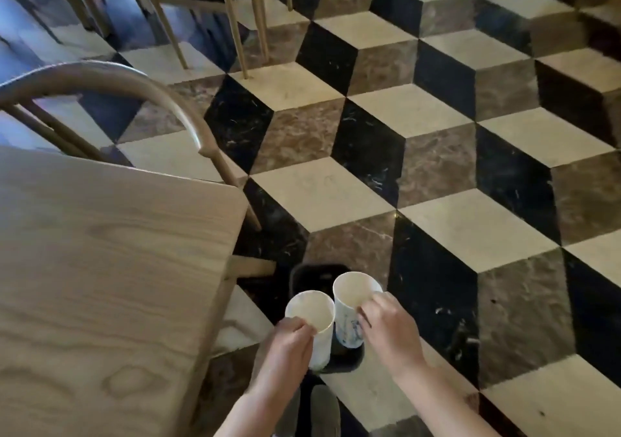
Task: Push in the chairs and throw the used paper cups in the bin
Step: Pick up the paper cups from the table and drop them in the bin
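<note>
I have my left hand [291, 339] gripping one paper cup [314, 322] and my right hand [386, 327] gripping another cup [353, 299], both above the black bin [311, 273] beside the desk [100, 268].

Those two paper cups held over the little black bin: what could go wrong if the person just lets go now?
The black bin looks narrow and is mostly hidden beneath the cups, so a cup could clip its rim and land on the tiled floor. The left hand holds the left cup and the right hand the right cup, side by side; dropped together, they may knock each other off course. Any dregs could splash; the insides look stained.
</note>
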The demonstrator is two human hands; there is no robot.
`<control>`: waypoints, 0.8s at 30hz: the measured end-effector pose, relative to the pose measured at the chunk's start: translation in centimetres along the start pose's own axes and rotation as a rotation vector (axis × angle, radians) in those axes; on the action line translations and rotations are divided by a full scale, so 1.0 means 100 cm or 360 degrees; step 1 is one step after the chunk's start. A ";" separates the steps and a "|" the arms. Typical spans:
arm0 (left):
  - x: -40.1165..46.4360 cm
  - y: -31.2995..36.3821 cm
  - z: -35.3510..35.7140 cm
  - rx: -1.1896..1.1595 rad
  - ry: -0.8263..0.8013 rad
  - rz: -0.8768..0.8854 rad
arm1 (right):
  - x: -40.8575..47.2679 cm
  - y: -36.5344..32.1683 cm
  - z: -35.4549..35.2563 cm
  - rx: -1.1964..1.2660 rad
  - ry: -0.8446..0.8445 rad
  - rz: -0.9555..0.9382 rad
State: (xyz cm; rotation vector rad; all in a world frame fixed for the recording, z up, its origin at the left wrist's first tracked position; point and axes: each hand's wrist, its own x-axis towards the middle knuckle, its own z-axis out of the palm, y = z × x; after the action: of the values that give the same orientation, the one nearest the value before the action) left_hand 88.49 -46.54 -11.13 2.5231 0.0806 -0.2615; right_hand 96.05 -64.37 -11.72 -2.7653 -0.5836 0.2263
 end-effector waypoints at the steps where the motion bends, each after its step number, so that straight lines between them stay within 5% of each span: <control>1: 0.013 -0.010 0.018 0.0041 -0.0065 0.0008 | 0.007 0.010 0.020 -0.0017 -0.0046 0.0009; 5: 0.057 -0.059 0.090 0.0093 -0.0275 -0.0113 | 0.030 0.040 0.098 -0.0061 -0.0185 -0.0030; 13: 0.124 -0.128 0.178 0.0248 -0.0306 -0.0091 | 0.063 0.077 0.207 0.0102 -0.0317 0.0085; 24: 0.125 -0.107 0.172 0.0254 -0.0192 -0.0001 | 0.059 0.084 0.209 0.0022 -0.0538 0.0234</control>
State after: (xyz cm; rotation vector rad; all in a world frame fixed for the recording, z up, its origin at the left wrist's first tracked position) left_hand 96.62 -47.56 -33.53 2.6582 0.0129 -0.4352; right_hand 100.01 -63.72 -34.69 -2.7761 -0.4524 0.7376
